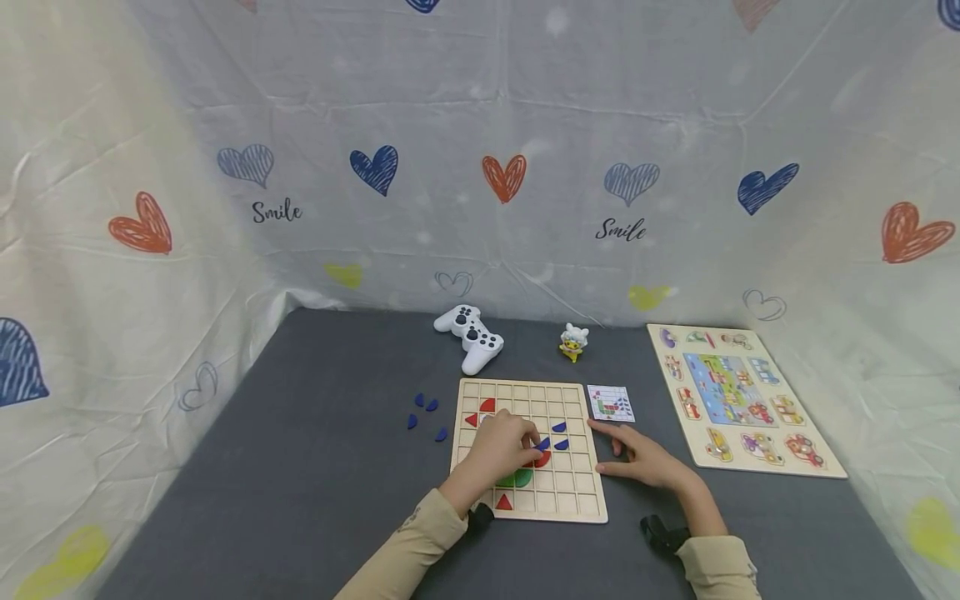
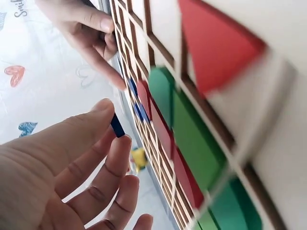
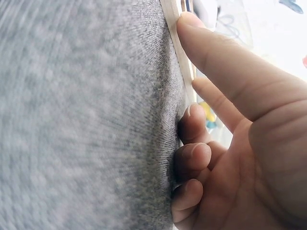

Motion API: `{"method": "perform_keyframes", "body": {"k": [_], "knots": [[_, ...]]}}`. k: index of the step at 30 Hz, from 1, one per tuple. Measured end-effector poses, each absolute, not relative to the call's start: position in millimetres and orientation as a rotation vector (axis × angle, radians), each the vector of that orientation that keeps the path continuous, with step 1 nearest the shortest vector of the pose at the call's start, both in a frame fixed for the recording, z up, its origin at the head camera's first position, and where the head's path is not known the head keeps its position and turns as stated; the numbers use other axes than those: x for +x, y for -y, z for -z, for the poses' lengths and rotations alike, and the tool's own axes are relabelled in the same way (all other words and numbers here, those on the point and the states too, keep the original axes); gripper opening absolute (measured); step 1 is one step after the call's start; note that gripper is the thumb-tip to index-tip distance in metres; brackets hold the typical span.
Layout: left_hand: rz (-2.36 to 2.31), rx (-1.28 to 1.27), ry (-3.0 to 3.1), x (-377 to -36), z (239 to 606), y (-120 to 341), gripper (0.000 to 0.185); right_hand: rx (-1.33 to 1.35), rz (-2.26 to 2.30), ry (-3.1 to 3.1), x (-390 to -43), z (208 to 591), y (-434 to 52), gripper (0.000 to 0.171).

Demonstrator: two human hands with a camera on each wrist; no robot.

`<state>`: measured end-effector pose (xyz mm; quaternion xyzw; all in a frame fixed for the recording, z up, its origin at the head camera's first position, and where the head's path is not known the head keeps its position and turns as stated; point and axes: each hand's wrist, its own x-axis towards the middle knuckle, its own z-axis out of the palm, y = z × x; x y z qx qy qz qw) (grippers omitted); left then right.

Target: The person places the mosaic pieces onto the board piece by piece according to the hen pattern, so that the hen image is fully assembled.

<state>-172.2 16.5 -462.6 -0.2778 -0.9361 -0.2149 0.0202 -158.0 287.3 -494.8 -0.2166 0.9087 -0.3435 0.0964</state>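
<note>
Blue piece (image 2: 116, 125) pinched (left hand (image 1: 504, 450)).

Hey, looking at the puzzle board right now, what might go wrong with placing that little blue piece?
The left hand pinches a small blue piece only at the fingertips, so it may slip and drop into the wrong square. That hand also hangs over the red and green pieces already set in the board and might knock them loose. The right hand steadies only the board's edge, so a push might shift it.
</note>
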Motion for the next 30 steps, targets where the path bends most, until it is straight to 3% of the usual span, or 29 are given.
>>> {"method": "perform_keyframes", "body": {"k": [15,30], "knots": [[0.543,-0.855,2.990,-169,473,-55,0.014,-0.732,1.068,-2.698,-156,494,-287,0.068],[0.632,-0.932,3.013,-166,470,-56,0.009,-0.710,1.069,-2.690,-157,495,-287,0.069]]}}
